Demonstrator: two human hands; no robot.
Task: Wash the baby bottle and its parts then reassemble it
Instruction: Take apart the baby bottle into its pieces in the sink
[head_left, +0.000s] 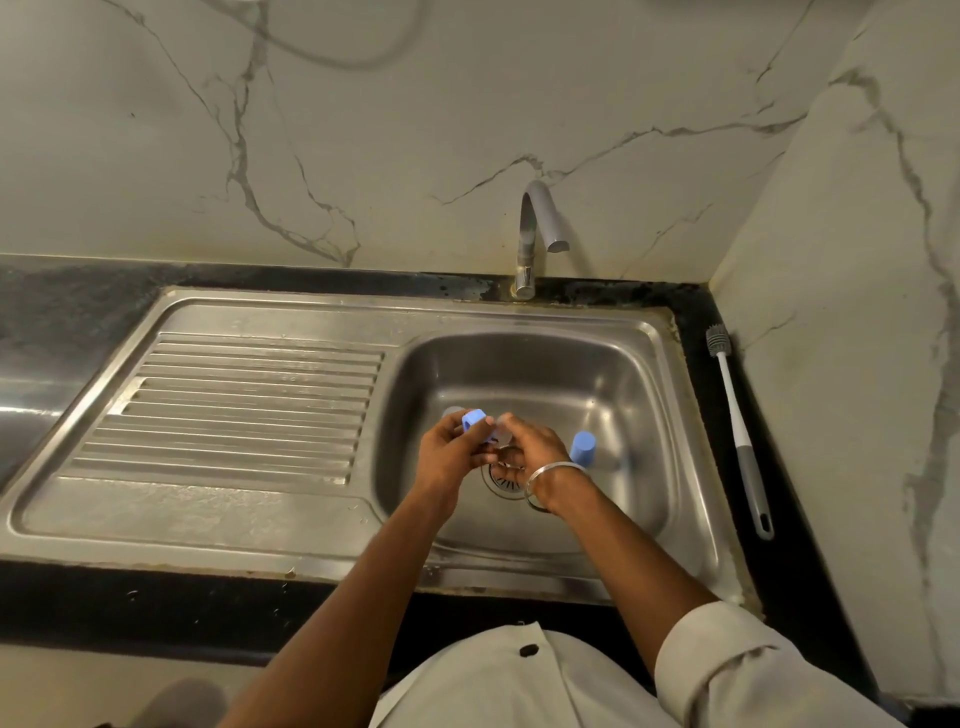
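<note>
Both hands are over the steel sink basin (613, 395), above the drain. My left hand (451, 451) grips a blue screw ring (474, 419) of the baby bottle. My right hand (524, 448) pinches a small clear part, probably the teat (503, 422), right beside the ring. A blue cap (583, 447) stands on the basin floor just right of my right wrist. A clear bottle body (451, 411) seems to lie behind my left hand, mostly hidden.
The tap (535, 228) stands behind the basin with no water running. A ribbed draining board (244, 405) lies to the left. A grey and white bottle brush (737, 431) rests on the dark counter along the right wall.
</note>
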